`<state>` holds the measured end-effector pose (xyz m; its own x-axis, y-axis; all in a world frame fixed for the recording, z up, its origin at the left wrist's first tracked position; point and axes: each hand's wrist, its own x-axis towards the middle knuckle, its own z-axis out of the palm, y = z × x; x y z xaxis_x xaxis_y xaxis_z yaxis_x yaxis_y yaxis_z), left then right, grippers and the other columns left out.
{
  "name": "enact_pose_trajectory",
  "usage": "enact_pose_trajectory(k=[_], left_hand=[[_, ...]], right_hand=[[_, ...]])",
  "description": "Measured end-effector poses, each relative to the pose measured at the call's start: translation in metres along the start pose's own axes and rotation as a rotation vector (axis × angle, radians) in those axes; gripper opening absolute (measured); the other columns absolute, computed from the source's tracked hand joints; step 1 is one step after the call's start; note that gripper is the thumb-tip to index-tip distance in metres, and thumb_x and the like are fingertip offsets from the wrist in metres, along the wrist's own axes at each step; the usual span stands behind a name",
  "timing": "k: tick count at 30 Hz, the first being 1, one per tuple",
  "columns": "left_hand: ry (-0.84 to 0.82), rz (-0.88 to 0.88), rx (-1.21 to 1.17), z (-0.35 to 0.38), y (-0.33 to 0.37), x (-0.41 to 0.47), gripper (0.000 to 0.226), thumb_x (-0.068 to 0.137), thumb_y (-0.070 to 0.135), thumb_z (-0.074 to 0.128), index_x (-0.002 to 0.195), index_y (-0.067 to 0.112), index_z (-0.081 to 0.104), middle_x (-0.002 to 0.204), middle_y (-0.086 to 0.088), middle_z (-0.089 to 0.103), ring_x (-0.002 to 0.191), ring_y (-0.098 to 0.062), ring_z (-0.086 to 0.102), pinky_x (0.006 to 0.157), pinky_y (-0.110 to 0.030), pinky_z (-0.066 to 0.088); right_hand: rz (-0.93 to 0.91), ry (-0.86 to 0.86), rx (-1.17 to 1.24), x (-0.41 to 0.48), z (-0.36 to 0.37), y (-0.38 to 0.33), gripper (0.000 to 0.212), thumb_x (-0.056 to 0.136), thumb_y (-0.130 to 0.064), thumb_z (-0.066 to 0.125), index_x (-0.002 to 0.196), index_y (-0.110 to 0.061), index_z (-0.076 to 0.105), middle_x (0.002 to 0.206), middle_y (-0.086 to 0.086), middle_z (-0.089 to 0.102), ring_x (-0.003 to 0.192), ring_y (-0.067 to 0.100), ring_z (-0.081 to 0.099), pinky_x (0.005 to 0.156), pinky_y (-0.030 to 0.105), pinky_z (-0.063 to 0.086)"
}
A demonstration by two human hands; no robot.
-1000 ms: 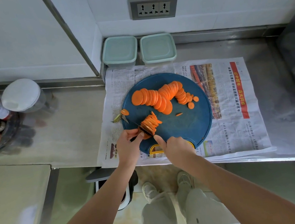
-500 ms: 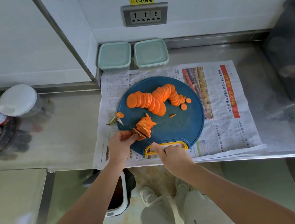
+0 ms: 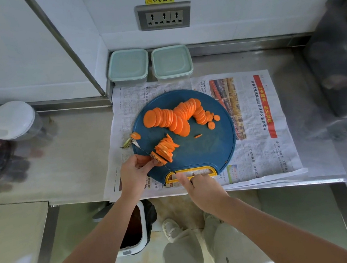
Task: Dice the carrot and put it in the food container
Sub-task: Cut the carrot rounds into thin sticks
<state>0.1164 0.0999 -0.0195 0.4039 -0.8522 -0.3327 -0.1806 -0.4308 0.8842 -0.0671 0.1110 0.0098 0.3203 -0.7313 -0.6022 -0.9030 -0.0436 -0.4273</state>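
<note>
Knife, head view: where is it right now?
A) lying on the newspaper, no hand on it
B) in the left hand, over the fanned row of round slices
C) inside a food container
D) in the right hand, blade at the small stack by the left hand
D: the right hand grips the knife, whose blade meets the small carrot stack that the left hand holds on the cutting board.

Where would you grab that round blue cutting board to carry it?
Probably by the yellow handle on the near edge of the cutting board, reaching from the person's side: its slot lets fingers hook through; elsewhere the rim lies flat on the newspaper.
</note>
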Motion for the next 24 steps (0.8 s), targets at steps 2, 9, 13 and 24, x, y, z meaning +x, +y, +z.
enact_pose_trajectory(k=[2,9,13,24], left_hand=[[0.01,0.002,-0.011,0.001,-0.002,0.0,0.015,0.077,0.011,0.076,0.082,0.017,0.063,0.079,0.005,0.069,0.074,-0.008,0.066,0.067,-0.019,0.05],[-0.02,-0.011,0.034,0.0,-0.01,0.007,0.009,0.083,0.006,0.07,0.09,0.007,0.064,0.082,0.001,0.069,0.076,-0.01,0.066,0.062,-0.012,0.049],[-0.036,0.004,0.032,-0.001,-0.011,0.009,0.009,0.082,0.004,0.07,0.082,0.01,0.064,0.078,0.002,0.07,0.069,-0.003,0.066,0.062,-0.014,0.048],[-0.048,0.041,0.011,-0.002,-0.014,0.011,0.019,0.078,0.009,0.074,0.073,0.022,0.062,0.075,0.007,0.069,0.067,0.001,0.064,0.062,-0.012,0.049]], right_hand=[[0.024,-0.004,0.021,-0.002,-0.001,0.0,0.078,0.092,-0.056,0.001,0.127,-0.01,0.052,0.071,0.003,0.044,0.071,0.019,0.053,0.057,0.03,0.041],[0.119,-0.033,-0.086,-0.004,0.002,-0.012,0.086,0.081,-0.07,0.001,0.097,-0.011,0.061,0.079,0.006,0.059,0.077,0.018,0.063,0.071,0.029,0.056],[0.096,-0.082,-0.113,-0.007,-0.004,-0.019,0.073,0.095,-0.061,0.007,0.109,-0.012,0.059,0.073,0.003,0.049,0.072,0.017,0.055,0.059,0.028,0.048],[0.096,-0.175,-0.189,0.001,-0.015,-0.029,0.05,0.104,-0.038,0.026,0.125,0.004,0.043,0.075,0.009,0.044,0.067,0.019,0.045,0.073,0.037,0.048]])
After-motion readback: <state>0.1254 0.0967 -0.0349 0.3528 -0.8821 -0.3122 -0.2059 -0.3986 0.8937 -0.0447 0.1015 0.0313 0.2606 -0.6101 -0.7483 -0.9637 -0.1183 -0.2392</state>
